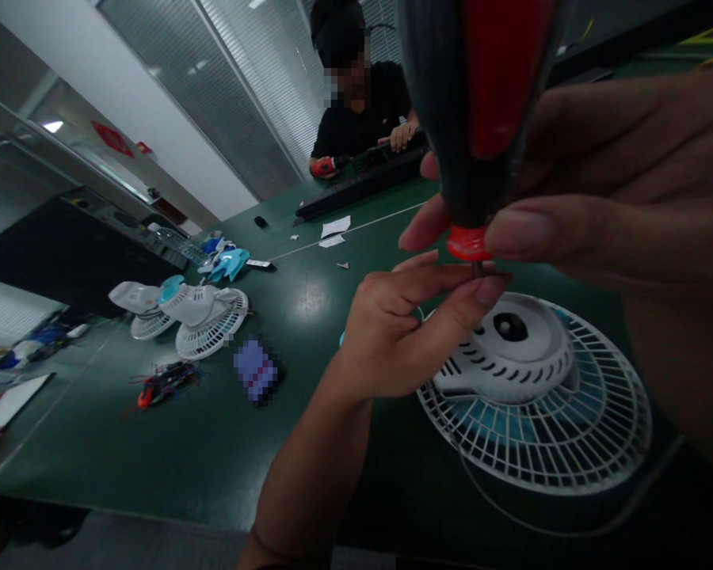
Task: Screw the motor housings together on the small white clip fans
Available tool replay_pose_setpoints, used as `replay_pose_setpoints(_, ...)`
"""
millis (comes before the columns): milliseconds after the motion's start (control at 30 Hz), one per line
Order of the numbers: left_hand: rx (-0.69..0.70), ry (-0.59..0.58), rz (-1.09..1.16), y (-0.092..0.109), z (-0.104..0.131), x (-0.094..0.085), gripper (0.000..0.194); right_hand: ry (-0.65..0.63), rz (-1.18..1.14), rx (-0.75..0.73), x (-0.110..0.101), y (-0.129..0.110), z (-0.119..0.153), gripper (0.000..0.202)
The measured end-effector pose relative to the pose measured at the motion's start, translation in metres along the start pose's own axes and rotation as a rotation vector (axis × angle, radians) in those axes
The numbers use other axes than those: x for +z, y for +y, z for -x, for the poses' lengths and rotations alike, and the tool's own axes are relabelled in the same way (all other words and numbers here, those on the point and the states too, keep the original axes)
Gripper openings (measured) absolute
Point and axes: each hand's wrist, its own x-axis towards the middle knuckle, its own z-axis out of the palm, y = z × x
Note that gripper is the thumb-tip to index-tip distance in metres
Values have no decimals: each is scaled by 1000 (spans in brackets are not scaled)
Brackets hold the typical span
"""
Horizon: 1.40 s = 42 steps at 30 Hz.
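Note:
My right hand [606, 182] grips a black and red electric screwdriver [481, 111] close to the camera, its red nose pointing down. My left hand [409, 332] pinches the screwdriver's bit tip between thumb and forefinger, just under the red nose; whether a screw is there I cannot tell. Below both hands a white fan [535, 396] lies face down on the green table [226, 443], its round motor housing up and blue blades showing through the grille.
Two more white fans [202, 313] lie at the left, with a bundle of coloured wires [163, 381], blue blades [229, 261] and paper scraps [334, 229] beyond. A person in black sits at the far side by a long black tool [362, 178].

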Motion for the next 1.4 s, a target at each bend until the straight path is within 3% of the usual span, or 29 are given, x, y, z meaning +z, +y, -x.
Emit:
replay_pose_setpoints(267, 153, 130, -67, -7, -7, 2, 14, 108, 87, -49, 2, 7, 7, 36)
replay_pose_setpoints(333, 144, 116, -58, -7, -6, 4, 12, 83, 58, -36, 2, 6, 5, 34)
replay_pose_setpoints(433, 76, 81, -31, -7, -4, 4, 11, 18, -77, 52, 7, -4, -2, 9)
replay_pose_setpoints(567, 40, 13, 0, -3, -2, 0, 11, 5, -99, 201, 9, -15, -6, 17)
replay_pose_setpoints(700, 29, -28, -72, 1, -3, -4, 13, -5, -18, 13, 1, -6, 3, 32)
replay_pose_setpoints(867, 73, 95, -145, -1, -5, -4, 21, 60, 87, -174, -7, 14, 2, 41)
replay_pose_setpoints(1000, 140, 119, -152, -4, -6, -2, 15, 41, 125, -274, -4, 19, -2, 41)
replay_pose_setpoints(1100, 169, 105, -119, -8, -4, 0, 10, 24, 89, -120, 4, 8, -3, 30)
replay_pose_setpoints(1233, 61, 22, -81, -6, -2, 1, 12, 28, -57, 130, 7, -10, -5, 19)
replay_pose_setpoints(1300, 32, -15, -69, -1, -1, 1, 14, -26, -40, 122, 3, -11, -4, 13)
replay_pose_setpoints(1400, 7, -37, -65, 3, -1, 0, 17, -23, 70, 17, -6, -4, 1, 27)
